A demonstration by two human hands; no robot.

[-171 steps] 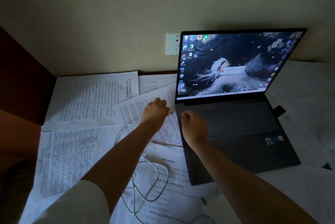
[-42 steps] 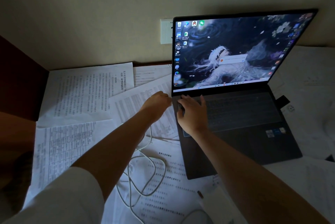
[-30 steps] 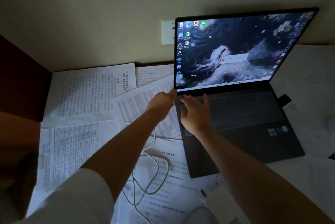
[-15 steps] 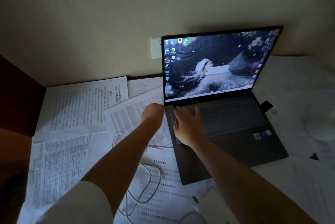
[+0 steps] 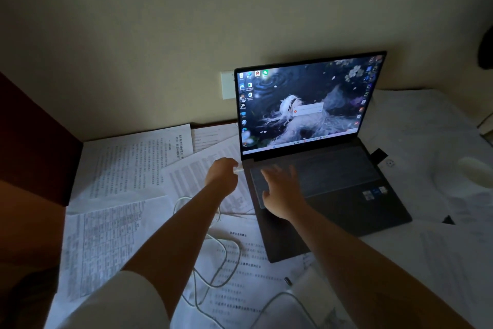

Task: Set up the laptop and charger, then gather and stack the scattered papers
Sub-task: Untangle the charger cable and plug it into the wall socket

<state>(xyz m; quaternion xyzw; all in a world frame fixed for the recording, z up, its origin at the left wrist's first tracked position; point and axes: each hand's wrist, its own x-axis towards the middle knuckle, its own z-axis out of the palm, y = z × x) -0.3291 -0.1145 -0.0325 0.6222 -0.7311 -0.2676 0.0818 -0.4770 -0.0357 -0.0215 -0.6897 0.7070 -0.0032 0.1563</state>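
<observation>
Head | left hand (image 5: 222, 172) pinches charger plug (image 5: 238, 168) | right hand (image 5: 281, 190) spread on laptop (image 5: 333, 195)

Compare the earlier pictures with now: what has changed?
The right hand opened from a fist and now lies flat on the laptop keyboard. The left hand still holds the white plug at the laptop's left edge. Cable and papers stayed put.
</observation>
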